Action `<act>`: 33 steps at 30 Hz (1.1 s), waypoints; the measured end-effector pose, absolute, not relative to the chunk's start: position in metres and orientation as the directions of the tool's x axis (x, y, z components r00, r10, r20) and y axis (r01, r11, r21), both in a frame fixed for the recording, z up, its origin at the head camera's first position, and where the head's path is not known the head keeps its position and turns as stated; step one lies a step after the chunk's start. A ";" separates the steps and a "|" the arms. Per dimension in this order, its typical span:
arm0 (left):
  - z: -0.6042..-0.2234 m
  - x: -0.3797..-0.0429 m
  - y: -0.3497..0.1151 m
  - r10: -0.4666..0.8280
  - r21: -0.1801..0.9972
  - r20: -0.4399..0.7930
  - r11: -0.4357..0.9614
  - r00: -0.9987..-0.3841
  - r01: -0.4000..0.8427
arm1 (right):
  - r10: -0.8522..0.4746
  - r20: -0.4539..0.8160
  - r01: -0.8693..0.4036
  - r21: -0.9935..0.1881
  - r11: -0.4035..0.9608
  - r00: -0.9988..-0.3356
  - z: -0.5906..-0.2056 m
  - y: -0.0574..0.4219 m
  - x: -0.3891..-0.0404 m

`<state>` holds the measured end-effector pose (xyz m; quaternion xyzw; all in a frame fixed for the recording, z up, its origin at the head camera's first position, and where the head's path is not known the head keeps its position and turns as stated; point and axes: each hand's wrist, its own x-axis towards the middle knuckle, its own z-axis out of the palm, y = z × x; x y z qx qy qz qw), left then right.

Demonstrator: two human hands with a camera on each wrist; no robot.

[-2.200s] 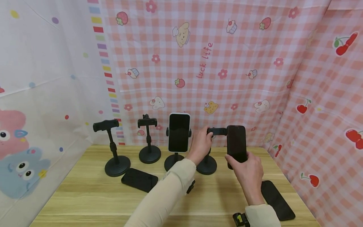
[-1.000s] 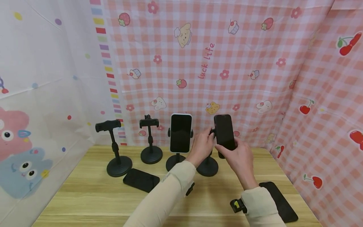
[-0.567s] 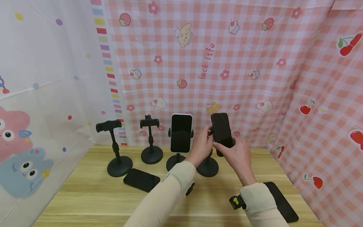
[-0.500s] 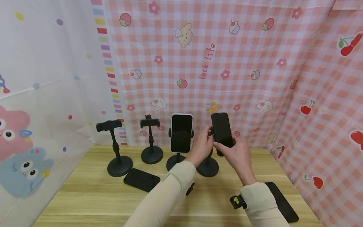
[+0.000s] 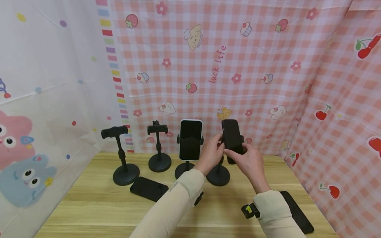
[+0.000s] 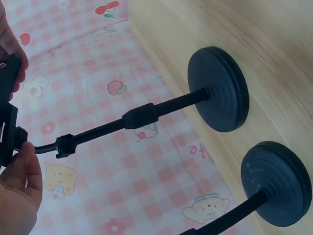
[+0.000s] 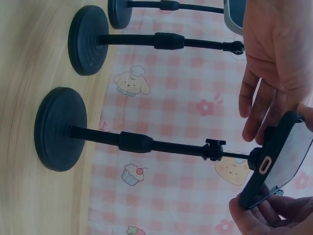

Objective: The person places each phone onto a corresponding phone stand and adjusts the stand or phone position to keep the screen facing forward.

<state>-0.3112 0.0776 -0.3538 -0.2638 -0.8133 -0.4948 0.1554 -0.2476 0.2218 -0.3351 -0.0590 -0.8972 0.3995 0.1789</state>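
In the head view, a dark phone (image 5: 232, 135) stands tilted upright in front of the clamp of a black phone stand (image 5: 218, 176). My right hand (image 5: 250, 162) grips the phone low down, thumb across its front and fingers at its right edge. One clamp arm (image 5: 242, 139) shows beside that edge. At the left end of the clamp, my left hand (image 5: 212, 150) has its fingers curled. In the left wrist view, that hand (image 6: 19, 193) pinches the back of the clamp (image 6: 10, 129). The right wrist view shows the phone's black case (image 7: 266, 169) against the clamp.
To the left, a white-edged phone (image 5: 190, 139) sits in another stand, and two phone stands (image 5: 126, 173) (image 5: 159, 162) bear no phone. Dark phones (image 5: 148, 188) (image 5: 297, 213) lie on the wooden table (image 5: 98, 211). A pink checked cloth (image 5: 253, 96) hangs behind.
My right hand has brought the dark phone leftward from beside the stand to the front of its clamp, then lowered it slightly. My left hand has stayed at the clamp.
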 end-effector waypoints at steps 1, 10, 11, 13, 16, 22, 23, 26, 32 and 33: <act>-0.355 -0.311 0.077 0.278 0.713 0.523 0.375 -0.806 0.592 | 0.248 0.260 -0.032 -0.746 0.665 -0.933 -0.335 0.222 -0.248; -0.367 -0.315 0.078 0.320 0.566 0.641 0.416 -0.697 0.712 | 0.240 0.172 0.016 -0.782 0.623 -0.955 -0.334 0.227 -0.251; -0.368 -0.315 0.078 0.326 0.544 0.655 0.423 -0.682 0.724 | 0.239 0.171 0.017 -0.782 0.624 -0.956 -0.334 0.228 -0.251; -0.370 -0.316 0.079 0.339 0.505 0.673 0.439 -0.657 0.743 | 0.243 0.172 0.018 -0.782 0.623 -0.955 -0.334 0.229 -0.252; -0.372 -0.317 0.081 0.344 0.468 0.685 0.468 -0.642 0.750 | 0.247 0.181 0.014 -0.780 0.626 -0.952 -0.335 0.229 -0.253; -0.372 -0.319 0.087 0.291 0.408 0.727 0.546 -0.622 0.732 | 0.250 0.208 -0.004 -0.776 0.631 -0.946 -0.335 0.229 -0.254; -0.372 -0.319 0.088 0.282 0.398 0.735 0.556 -0.616 0.730 | 0.251 0.213 -0.007 -0.774 0.633 -0.944 -0.336 0.229 -0.253; -0.372 -0.320 0.090 0.258 0.370 0.760 0.583 -0.597 0.723 | 0.247 0.229 -0.022 -0.773 0.634 -0.942 -0.337 0.229 -0.253; -0.372 -0.322 0.088 0.247 0.328 0.787 0.610 -0.566 0.721 | 0.256 0.256 -0.041 -0.778 0.628 -0.932 -0.340 0.226 -0.254; -0.372 -0.321 0.087 0.248 0.329 0.787 0.607 -0.565 0.724 | 0.261 0.259 -0.041 -0.779 0.626 -0.930 -0.341 0.226 -0.254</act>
